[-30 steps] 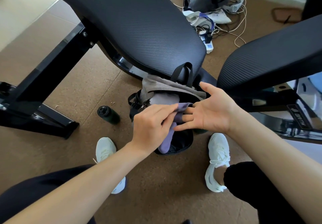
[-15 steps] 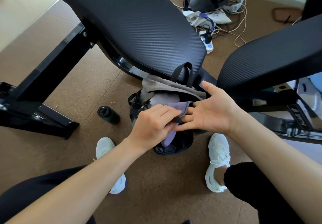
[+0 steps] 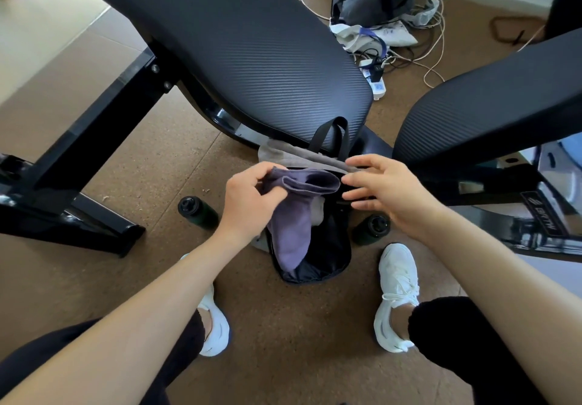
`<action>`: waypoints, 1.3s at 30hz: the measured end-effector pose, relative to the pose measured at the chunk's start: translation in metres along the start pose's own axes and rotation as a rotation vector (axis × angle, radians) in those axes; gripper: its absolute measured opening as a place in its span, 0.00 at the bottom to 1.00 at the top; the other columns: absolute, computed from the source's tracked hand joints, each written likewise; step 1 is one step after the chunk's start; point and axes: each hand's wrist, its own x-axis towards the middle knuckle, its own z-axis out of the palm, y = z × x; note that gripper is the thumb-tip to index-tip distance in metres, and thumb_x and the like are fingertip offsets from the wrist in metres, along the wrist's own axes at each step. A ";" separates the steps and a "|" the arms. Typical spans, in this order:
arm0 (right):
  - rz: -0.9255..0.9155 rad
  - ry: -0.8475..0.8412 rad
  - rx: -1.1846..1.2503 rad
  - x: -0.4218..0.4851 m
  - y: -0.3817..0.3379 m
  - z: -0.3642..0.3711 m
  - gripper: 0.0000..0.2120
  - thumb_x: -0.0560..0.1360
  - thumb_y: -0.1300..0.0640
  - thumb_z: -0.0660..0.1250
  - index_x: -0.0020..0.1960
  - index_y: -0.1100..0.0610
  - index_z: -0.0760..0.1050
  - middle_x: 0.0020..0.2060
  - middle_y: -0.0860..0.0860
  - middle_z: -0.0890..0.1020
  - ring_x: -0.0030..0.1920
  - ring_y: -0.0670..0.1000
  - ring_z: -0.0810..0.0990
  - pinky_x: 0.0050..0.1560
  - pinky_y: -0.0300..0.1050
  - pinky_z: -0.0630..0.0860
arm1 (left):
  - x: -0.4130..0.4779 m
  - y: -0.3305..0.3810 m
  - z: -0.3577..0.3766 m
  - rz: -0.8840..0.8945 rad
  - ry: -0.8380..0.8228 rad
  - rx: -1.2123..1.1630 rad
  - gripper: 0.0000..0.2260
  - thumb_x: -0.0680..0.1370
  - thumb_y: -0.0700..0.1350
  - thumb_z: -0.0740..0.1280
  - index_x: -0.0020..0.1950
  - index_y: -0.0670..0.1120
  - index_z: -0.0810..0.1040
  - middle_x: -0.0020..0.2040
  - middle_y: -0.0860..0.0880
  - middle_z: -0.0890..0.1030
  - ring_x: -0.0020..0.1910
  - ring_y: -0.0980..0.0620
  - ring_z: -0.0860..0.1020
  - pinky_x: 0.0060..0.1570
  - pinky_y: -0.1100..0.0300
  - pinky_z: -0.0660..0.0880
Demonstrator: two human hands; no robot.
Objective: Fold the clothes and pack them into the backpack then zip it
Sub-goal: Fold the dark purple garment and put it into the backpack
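Loosely, left hand (image 3: 248, 203) pinches soft purple cloth (image 3: 293, 225) over the black backpack (image 3: 330, 259); right hand (image 3: 390, 190), fingers (image 3: 362, 160) spread, perhaps touches grey fabric (image 3: 283, 155) beneath a ribbed bench pad (image 3: 252, 58).

The garment (image 3: 293, 225) is dusty purple, the backpack (image 3: 327, 259) black, the cloth (image 3: 283, 155) grey. The bench (image 3: 252, 58) is black with fine ribbed lines. The floor (image 3: 157, 159) is speckled brown, the shoes (image 3: 396, 294) white, the bottles (image 3: 198, 212) dark green.
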 end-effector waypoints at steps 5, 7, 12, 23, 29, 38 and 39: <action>-0.486 0.020 -0.570 0.004 0.011 0.007 0.43 0.68 0.52 0.80 0.78 0.45 0.64 0.66 0.46 0.73 0.64 0.50 0.72 0.65 0.46 0.68 | 0.005 0.014 -0.004 -0.096 -0.041 -0.334 0.10 0.72 0.34 0.70 0.48 0.46 0.83 0.40 0.56 0.85 0.41 0.58 0.80 0.43 0.63 0.76; -0.598 0.060 -0.755 0.003 0.010 0.013 0.43 0.66 0.49 0.80 0.77 0.44 0.65 0.66 0.44 0.72 0.64 0.51 0.67 0.64 0.50 0.64 | 0.005 0.018 -0.005 -0.108 -0.060 -0.420 0.09 0.72 0.34 0.69 0.48 0.44 0.83 0.41 0.55 0.85 0.42 0.57 0.81 0.43 0.63 0.77; -0.748 0.142 -0.556 0.001 -0.001 0.017 0.08 0.74 0.56 0.77 0.52 0.54 0.83 0.45 0.45 0.84 0.48 0.43 0.80 0.53 0.44 0.75 | 0.008 0.017 -0.012 -0.088 -0.095 -0.430 0.10 0.75 0.32 0.67 0.52 0.41 0.83 0.44 0.51 0.86 0.46 0.54 0.82 0.47 0.61 0.78; -0.765 0.221 -0.422 -0.005 -0.014 0.009 0.04 0.76 0.62 0.74 0.46 0.57 0.80 0.36 0.44 0.78 0.34 0.43 0.74 0.39 0.30 0.69 | 0.010 0.013 -0.008 -0.098 -0.086 -0.285 0.09 0.82 0.33 0.65 0.54 0.45 0.82 0.47 0.52 0.85 0.48 0.58 0.82 0.50 0.65 0.77; -0.584 0.015 -0.672 -0.002 -0.019 -0.013 0.16 0.69 0.69 0.73 0.49 0.49 0.82 0.42 0.47 0.81 0.42 0.49 0.80 0.42 0.36 0.76 | 0.009 0.010 -0.004 -0.182 -0.076 -0.314 0.11 0.81 0.32 0.65 0.51 0.46 0.83 0.44 0.53 0.85 0.46 0.57 0.82 0.49 0.63 0.77; -0.283 -0.068 -0.147 -0.005 -0.032 -0.010 0.22 0.73 0.71 0.58 0.40 0.53 0.87 0.37 0.50 0.87 0.40 0.47 0.84 0.39 0.46 0.82 | 0.007 0.009 0.000 -0.205 -0.099 -0.341 0.06 0.78 0.42 0.66 0.49 0.45 0.83 0.45 0.46 0.84 0.46 0.50 0.79 0.51 0.51 0.75; -0.298 -0.068 -0.170 -0.007 -0.033 -0.011 0.17 0.74 0.65 0.61 0.41 0.53 0.87 0.38 0.50 0.87 0.41 0.46 0.84 0.40 0.47 0.81 | 0.007 0.010 0.000 -0.209 -0.108 -0.368 0.06 0.78 0.42 0.65 0.48 0.44 0.82 0.45 0.46 0.83 0.47 0.50 0.79 0.52 0.51 0.74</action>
